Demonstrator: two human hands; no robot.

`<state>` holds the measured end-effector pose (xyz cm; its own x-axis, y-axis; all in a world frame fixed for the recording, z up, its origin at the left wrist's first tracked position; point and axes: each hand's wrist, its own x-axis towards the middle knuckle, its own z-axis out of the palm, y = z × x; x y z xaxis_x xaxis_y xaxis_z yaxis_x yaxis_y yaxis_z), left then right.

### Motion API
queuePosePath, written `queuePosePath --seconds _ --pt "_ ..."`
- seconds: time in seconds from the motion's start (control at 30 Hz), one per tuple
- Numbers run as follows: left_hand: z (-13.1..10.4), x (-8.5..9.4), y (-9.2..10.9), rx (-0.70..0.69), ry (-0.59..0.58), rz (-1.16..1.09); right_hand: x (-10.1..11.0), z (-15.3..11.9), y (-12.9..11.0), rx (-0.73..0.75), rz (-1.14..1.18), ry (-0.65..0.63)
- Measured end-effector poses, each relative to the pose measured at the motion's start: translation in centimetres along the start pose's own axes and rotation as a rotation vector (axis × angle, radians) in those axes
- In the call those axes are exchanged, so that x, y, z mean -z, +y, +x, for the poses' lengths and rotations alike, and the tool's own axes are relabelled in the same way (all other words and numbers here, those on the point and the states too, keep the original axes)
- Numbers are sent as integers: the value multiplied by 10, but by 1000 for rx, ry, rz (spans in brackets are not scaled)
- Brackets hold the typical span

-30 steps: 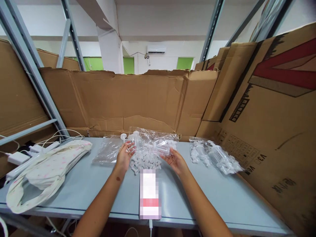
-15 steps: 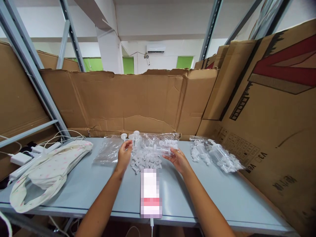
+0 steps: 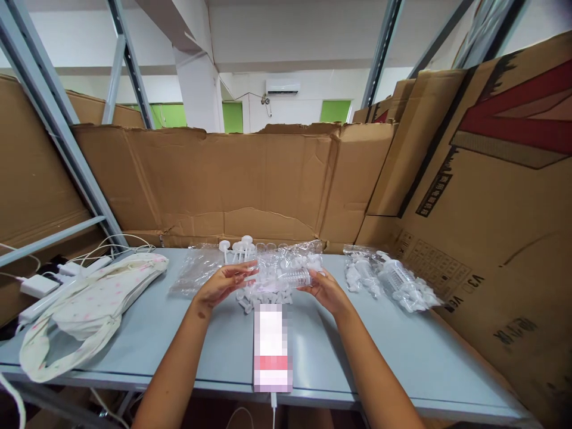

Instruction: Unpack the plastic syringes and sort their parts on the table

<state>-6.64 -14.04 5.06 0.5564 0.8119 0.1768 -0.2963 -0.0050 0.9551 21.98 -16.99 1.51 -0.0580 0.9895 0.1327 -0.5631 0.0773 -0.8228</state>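
Between my hands, a clear plastic bag (image 3: pixel 272 275) spreads over part of a pile of small white plastic caps (image 3: pixel 268 297). My left hand (image 3: pixel 226 284) has its fingers closed at the bag's left side. My right hand (image 3: pixel 328 290) grips the right end of a clear, ribbed or graduated tube (image 3: pixel 295 277), which looks like a syringe barrel. Whether the tube lies inside the bag or in front of it, I cannot tell. White plungers with round ends (image 3: pixel 241 245) stand just behind my left hand. Several clear round rims show behind the bag.
Another flat clear bag (image 3: pixel 194 274) lies left of the plungers. Filled clear bags (image 3: pixel 402 285) rest at right. A phone (image 3: pixel 272 345), blurred out and cabled, lies in front. A pale cloth bag (image 3: pixel 102 298) and power strip sit left. Cardboard walls (image 3: pixel 241 185) enclose the table.
My left hand has come away from the plungers, moving right and down to the clear bag. The bag now covers more of the cap pile. My right hand has barely moved.
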Motion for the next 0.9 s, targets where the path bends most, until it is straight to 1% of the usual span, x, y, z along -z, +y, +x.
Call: queuePosePath --seconds 0.07,0.23,0.37,0.47,0.57,0.63,0.7,0.83,0.9 --pt "-1 -1 1 29 -26 36 1 0 0 -5 6 -25" --pt "-2 -8 2 140 -70 207 0 -1 3 -45 -10 -120" --pt "-1 -12 0 145 -134 365 -2 -2 7 -80 -48 -192" --pt "1 -15 -2 134 -141 504 -2 -1 9 -95 -68 -213" --pt "3 -16 -2 115 -95 571 -2 0 11 -108 -56 -211" --pt "4 -16 -1 93 -42 546 -1 2 10 -119 -33 -205" --pt "4 -14 0 57 33 488 1 3 9 -122 0 -190" --pt "3 -5 3 -62 223 415 7 5 2 -104 59 -130" --pt "3 1 3 -137 283 377 10 6 0 -98 86 -103"
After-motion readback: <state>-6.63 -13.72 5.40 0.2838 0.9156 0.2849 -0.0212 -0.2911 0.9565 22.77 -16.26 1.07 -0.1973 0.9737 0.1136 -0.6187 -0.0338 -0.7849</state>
